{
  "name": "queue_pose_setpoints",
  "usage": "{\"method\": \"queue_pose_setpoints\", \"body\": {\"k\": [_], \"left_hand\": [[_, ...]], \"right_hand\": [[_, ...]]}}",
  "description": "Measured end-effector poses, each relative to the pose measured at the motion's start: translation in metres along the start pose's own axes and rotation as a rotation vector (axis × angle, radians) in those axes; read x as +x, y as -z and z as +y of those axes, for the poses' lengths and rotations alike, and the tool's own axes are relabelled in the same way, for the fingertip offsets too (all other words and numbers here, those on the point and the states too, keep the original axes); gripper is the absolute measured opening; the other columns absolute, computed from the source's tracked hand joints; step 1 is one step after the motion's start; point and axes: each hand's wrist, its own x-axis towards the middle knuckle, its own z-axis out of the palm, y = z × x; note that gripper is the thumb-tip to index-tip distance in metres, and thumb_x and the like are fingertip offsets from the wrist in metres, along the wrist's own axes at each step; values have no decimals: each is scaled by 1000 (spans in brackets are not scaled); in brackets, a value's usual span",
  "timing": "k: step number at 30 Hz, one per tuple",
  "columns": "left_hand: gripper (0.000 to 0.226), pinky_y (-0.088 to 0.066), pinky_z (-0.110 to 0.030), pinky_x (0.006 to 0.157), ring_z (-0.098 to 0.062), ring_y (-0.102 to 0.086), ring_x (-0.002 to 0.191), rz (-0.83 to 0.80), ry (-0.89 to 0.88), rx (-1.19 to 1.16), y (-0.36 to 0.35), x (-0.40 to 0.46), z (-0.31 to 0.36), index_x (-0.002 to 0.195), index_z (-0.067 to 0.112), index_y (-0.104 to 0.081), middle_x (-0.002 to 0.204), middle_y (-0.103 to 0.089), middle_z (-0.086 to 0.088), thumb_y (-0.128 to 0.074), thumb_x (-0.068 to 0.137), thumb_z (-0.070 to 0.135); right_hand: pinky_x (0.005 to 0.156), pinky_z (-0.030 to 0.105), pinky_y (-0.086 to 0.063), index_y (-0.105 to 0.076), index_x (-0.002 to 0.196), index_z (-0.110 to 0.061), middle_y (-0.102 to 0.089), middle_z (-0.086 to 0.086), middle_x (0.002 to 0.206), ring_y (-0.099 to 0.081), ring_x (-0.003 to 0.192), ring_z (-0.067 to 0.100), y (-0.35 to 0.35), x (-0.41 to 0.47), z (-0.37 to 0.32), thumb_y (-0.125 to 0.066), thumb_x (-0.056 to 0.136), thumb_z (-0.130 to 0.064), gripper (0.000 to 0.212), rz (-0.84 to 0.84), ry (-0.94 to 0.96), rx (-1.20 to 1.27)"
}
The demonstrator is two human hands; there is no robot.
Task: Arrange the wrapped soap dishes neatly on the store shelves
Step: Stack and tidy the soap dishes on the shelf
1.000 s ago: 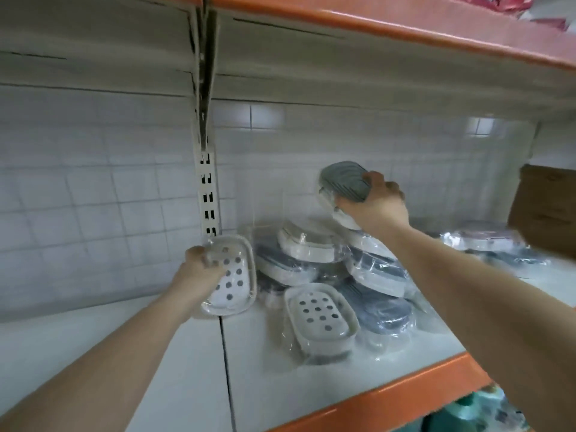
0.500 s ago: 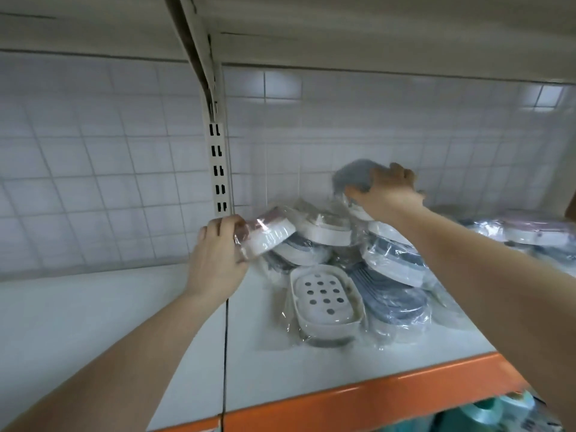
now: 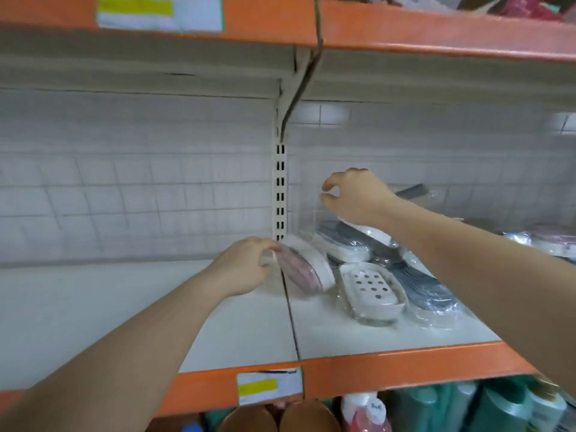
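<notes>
A left hand (image 3: 246, 266) grips a tilted pink-and-white wrapped soap dish (image 3: 304, 267) on the shelf (image 3: 343, 335) while the right hand (image 3: 358, 194) pinches clear wrapping (image 3: 311, 213) above the pile.

Glossy clear film wraps the smooth plastic soap dishes (image 3: 371, 286) (one pinkish), on a matt white shelf (image 3: 358, 332).

Wrapped soap dishes, clear plastic film, on the white shelf (image 3: 358, 332) with orange front edge.
- Pink-and-white dish (image 3: 304, 266): tilted on edge at the seam between shelf panels, leftmost of the group.
- White dish with drain holes (image 3: 372, 286): lying flat, holes up, nearest the front edge.
- Grey ribbed dishes (image 3: 417, 283): overlapping behind and right of it.
- White dishes (image 3: 349, 249): heaped at the back.
</notes>
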Motion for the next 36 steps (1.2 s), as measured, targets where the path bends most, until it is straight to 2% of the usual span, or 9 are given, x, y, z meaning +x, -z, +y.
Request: {"method": "queue_pose_setpoints", "body": {"k": [7, 11, 19, 21, 23, 27, 30, 34, 36], "left_hand": [[38, -34, -24, 96, -17, -44, 124, 99, 115, 31, 107, -137, -91, 132, 27, -47, 138, -45, -2, -50, 94, 23], [42, -35, -25, 95, -18, -48, 121, 266, 211, 118, 188, -237, -153, 134, 24, -45, 135, -48, -2, -53, 93, 28], [34, -40, -25, 86, -13, -54, 102, 693, 268, 194, 340, -369, -223, 125, 22, -54, 108, -54, 7, -54, 91, 18], [33, -38, -22, 80, -13, -54, 99, 765, 255, 209, 368, -384, -240, 122, 21, -55, 108, -55, 6, -54, 90, 16], [31, -35, -21, 76, -14, -54, 96, 828, 260, 228, 392, -393, -257, 120, 20, -56, 104, -54, 4, -54, 90, 14], [28, -43, -29, 82, -18, -55, 98, 897, 345, 273, 433, -397, -298, 118, 26, -56, 105, -54, 8, -53, 91, 20], [30, -40, -27, 78, -15, -52, 95, 915, 358, 302, 458, -390, -338, 121, 24, -55, 103, -52, 9, -52, 92, 19], [36, -43, -35, 90, -22, -53, 104, 874, 440, 353, 493, -374, -399, 127, 25, -50, 119, -54, -1, -51, 91, 20], [36, -44, -39, 92, -25, -53, 106, 883, 507, 347, 511, -371, -432, 127, 26, -49, 124, -54, -4, -51, 91, 20]], "right_hand": [[96, 27, -36, -56, 126, -20, -52, 2, 133, -48, 120, 22, 13, -49, -177, -48, 94, -33, 35, -138, 265, 11], [93, 25, -35, -57, 124, -23, -54, -3, 128, -47, 117, 17, 26, -81, -309, -50, 93, -36, 34, -140, 459, 77], [77, 18, -35, -63, 116, -23, -61, -7, 103, -50, 90, 7, 114, -110, -502, -55, 91, -33, 28, 83, 744, 268], [75, 18, -33, -64, 114, -24, -57, -7, 98, -48, 89, 7, 135, -100, -534, -57, 90, -34, 27, 159, 758, 278], [76, 19, -33, -64, 114, -25, -60, -4, 104, -47, 90, 9, 148, -85, -560, -57, 90, -35, 27, 208, 745, 268], [79, 23, -34, -63, 115, -22, -62, 1, 117, -48, 95, 16, 158, -49, -603, -58, 89, -35, 29, 261, 708, 217], [77, 24, -33, -63, 115, -23, -61, 1, 118, -48, 90, 16, 154, -14, -632, -61, 87, -36, 31, 288, 693, 194], [87, 27, -37, -57, 125, -22, -57, 2, 127, -52, 110, 21, 146, 37, -679, -60, 88, -35, 39, 280, 665, 137], [85, 27, -38, -54, 128, -21, -57, 2, 128, -56, 108, 23, 144, 57, -705, -59, 89, -33, 41, 294, 653, 97]]}}
